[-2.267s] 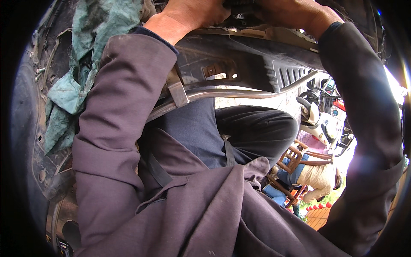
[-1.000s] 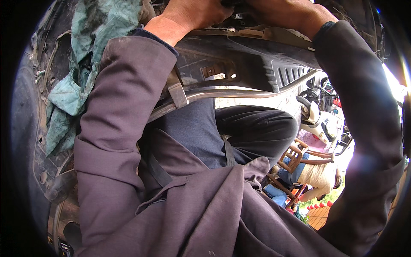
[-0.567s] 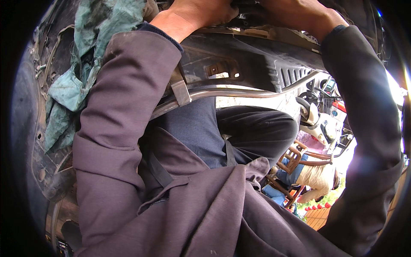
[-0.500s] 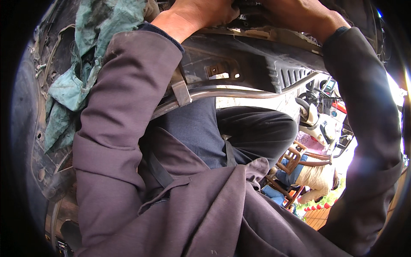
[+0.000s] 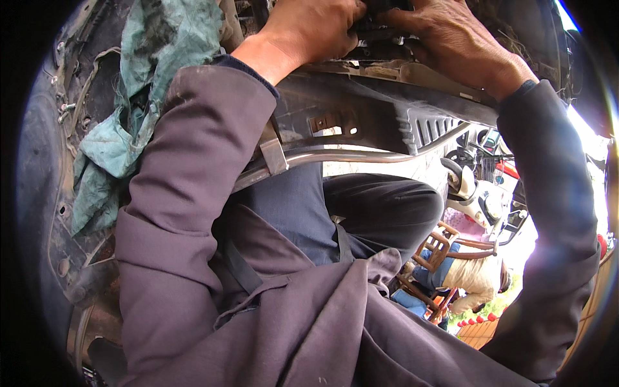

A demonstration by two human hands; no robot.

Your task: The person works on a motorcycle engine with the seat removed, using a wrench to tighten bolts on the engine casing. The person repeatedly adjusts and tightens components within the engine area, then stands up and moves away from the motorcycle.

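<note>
Dark mechanical assembly (image 5: pixel 382 31), its finer parts in shadow, sits at the top centre of the frame, between the two hands. What has just changed is the right hand (image 5: pixel 454 46): it has come lower in the frame, further than the overall shift of the view accounts for, and more of its back and fingers now shows. Its fingers stand apart, reaching over the assembly; whether they pinch anything I cannot tell. The left hand (image 5: pixel 313 31) is curled, its fingertips at the assembly's near left side, and what they close on, if anything, is hidden. My reading is that the right hand has altered its reach while both go on handling the same spot.

Against the frame half a second ago, the black panel (image 5: pixel 377 132), the bent metal tube (image 5: pixel 361 156) and its bracket (image 5: pixel 274 157) also appear slightly lower, which suggests the head tipped. At upper left, the green cloth (image 5: pixel 171 55) hangs in much the same folds.
</note>
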